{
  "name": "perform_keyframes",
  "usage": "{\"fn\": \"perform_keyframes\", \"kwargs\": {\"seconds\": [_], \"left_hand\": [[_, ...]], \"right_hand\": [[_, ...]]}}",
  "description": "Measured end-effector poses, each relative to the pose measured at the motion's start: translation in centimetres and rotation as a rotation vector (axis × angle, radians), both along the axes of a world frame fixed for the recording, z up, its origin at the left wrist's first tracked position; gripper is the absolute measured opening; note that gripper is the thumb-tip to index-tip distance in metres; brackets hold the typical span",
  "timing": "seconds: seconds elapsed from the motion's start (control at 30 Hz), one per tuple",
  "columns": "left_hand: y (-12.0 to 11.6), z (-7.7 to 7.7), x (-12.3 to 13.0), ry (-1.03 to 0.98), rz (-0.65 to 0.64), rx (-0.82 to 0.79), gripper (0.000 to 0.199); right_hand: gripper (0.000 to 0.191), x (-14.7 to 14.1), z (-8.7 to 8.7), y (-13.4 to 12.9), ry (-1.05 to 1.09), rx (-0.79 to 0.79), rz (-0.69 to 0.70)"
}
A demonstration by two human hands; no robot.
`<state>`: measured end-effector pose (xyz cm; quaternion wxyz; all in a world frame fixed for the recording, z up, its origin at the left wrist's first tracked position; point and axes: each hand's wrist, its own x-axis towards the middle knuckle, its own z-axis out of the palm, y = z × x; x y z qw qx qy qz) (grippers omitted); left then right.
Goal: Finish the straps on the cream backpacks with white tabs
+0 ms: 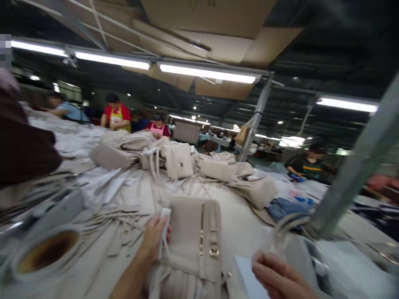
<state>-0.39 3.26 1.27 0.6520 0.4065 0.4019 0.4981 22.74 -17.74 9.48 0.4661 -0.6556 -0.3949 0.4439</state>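
Long lamps (207,74) shine over a big work room. From the beige bag (187,236) in the near middle, smooth, pale tabletop (238,220) shows at two o'clock, with room to move before a hard metal post (349,166). Floppy bags (179,162) pile up at twelve. At nine sits a round bowl (50,275) of brown stuff. The bag has round corners, a gold zip (202,228) and a shiny buckle (214,252). The left hand's (152,236) fingers pinch a white strip (166,214). Near four, the right hand's (277,272) fingers curl; I cannot tell if they hold anything.
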Motion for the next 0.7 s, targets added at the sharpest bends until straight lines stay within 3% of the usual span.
{"fn": "perform_keyframes", "kwargs": {"seconds": [0.07,0.13,0.2,0.3,0.43,0.7], "left_hand": [[0.1,-0.4,0.2,0.008,0.003,0.019,0.047],[0.2,-0.7,0.3,0.024,0.014,0.029,0.05],[0.1,-0.8,0.3,0.028,0.018,0.042,0.051],[0.2,-1.0,0.4,0.005,-0.008,0.058,0.052],[0.6,-1.5,0.5,0.005,-0.036,0.049,0.054],[-0.1,-0.7,0.3,0.051,-0.042,0.032,0.054]], "right_hand": [[0.041,-3.8,2.0,5.2,0.038,0.061,0.209],[0.035,-7.3,2.8,10.0,0.033,0.122,0.382],[0.03,-9.7,2.4,14.3,-0.021,0.145,0.497],[0.025,-10.9,0.7,19.0,-0.145,0.085,0.547],[0.021,-10.5,-1.3,21.9,-0.286,0.009,0.514],[0.024,-10.4,-2.3,22.8,-0.426,0.129,0.483]]}}
